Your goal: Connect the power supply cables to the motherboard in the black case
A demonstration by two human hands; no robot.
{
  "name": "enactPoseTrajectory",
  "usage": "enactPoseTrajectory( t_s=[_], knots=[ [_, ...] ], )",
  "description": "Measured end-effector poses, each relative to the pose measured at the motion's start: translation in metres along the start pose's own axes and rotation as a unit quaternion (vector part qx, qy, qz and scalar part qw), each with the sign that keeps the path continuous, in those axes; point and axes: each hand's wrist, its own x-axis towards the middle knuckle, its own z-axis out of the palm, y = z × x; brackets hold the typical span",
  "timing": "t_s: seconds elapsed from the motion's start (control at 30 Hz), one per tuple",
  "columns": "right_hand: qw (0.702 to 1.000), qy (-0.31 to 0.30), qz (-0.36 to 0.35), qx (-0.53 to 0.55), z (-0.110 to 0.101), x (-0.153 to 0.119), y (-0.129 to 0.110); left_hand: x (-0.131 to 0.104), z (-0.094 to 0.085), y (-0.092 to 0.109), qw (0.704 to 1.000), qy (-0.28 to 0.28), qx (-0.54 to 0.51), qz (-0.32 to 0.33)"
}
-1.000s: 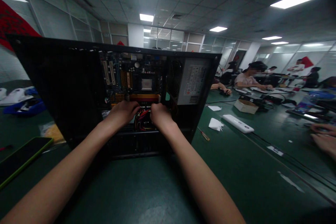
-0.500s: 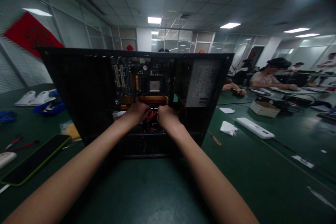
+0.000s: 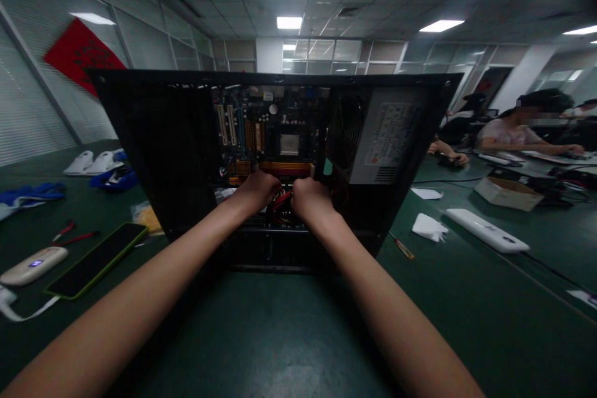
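Observation:
An open black computer case (image 3: pixel 153 137) stands on the table before me, with a motherboard (image 3: pixel 298 118) and a grey power supply (image 3: pixel 392 137) inside. Both of my hands reach into its lower middle, just below the orange and red memory slots (image 3: pixel 286 169). Red cables (image 3: pixel 282 200) run between them. My left hand (image 3: pixel 261 189) is closed at the left end of the cables, its fingertips turned away from me. Curled on the right side of the same cables is my right hand (image 3: pixel 311 199). The connector ends are hidden behind my fingers.
On the left lie a green-edged phone (image 3: pixel 100 261), a white device (image 3: pixel 35 265), short red cables (image 3: pixel 74 237) and a blue tray (image 3: pixel 114 179). To the right are a screwdriver (image 3: pixel 403 249), crumpled white paper (image 3: pixel 428 227), a power strip (image 3: pixel 487 231) and a cardboard box (image 3: pixel 508 191). A co-worker (image 3: pixel 522 130) sits beyond.
The view has turned slightly left and come closer, so the case looks larger and more of the table's left side shows. Both hands stay at the red cables.

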Motion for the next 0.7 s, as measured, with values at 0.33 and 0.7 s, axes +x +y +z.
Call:
enactPoseTrajectory(
  t_s=[0.33,0.7],
  knots=[
    [1.000,0.004,0.001,-0.006,0.000,-0.004,-0.001,-0.011,-0.002,-0.003,0.998,0.003,-0.066,-0.007],
    [0.999,-0.033,-0.010,-0.042,-0.025,-0.011,-0.003,-0.029,-0.001,-0.003,0.996,0.022,-0.022,-0.082]
  ],
)
